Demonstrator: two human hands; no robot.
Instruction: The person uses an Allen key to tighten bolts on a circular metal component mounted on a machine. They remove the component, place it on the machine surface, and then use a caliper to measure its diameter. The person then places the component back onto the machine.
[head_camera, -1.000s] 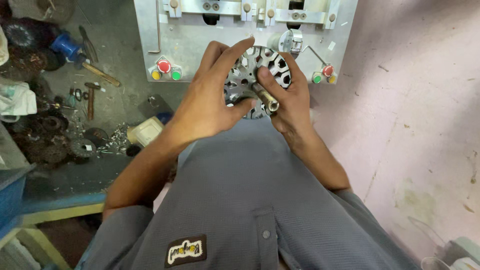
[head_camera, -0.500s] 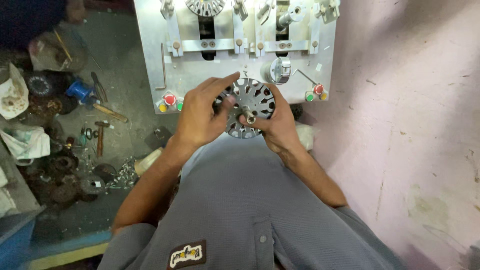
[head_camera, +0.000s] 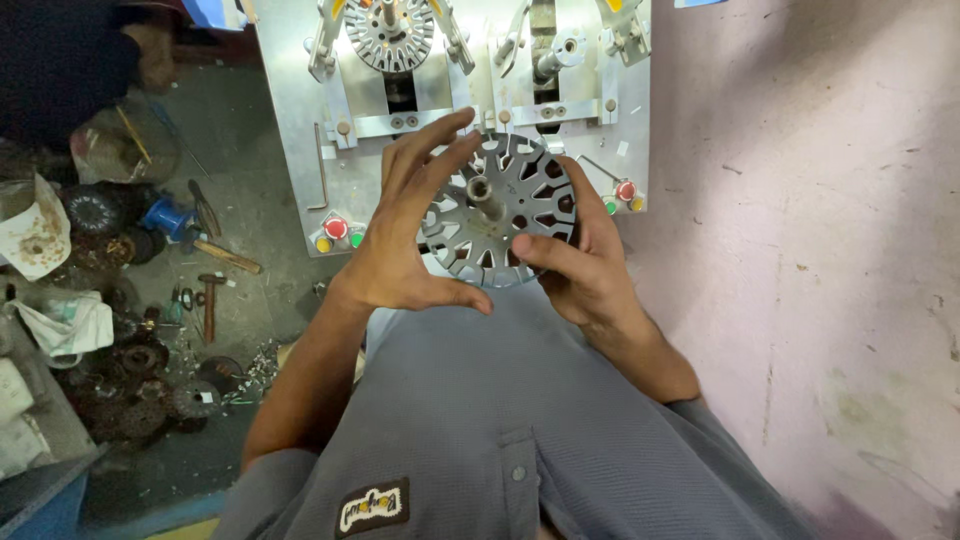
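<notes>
- Stator core (head_camera: 505, 210), a round slotted metal disc with a short shaft at its centre, sits held up between both hands, just in front of the person's chest and over the lower edge of the metal fixture plate (head_camera: 300, 150).
- Right hand (head_camera: 580, 265) has it: thumb laid across the lower face, fingers wrapped behind the right rim. That hand carries the core.
- Left hand (head_camera: 415, 235) is spread wide, fingers fanned and flat against the core's left face and rim, thumb pointing right below it. Steadying, not clasping.
- Disc face tilts up toward the camera; the shaft points out of it toward us, away from the plate.
- Second core (head_camera: 388, 32) is already seated on the plate's top left post, straight beyond the held one.
- Red button (head_camera: 336, 228) lies just beside the left wrist; another red one (head_camera: 625, 190) is by the right fingertips.
- Tools and scrap parts (head_camera: 130, 360) litter the floor, far left.
</notes>
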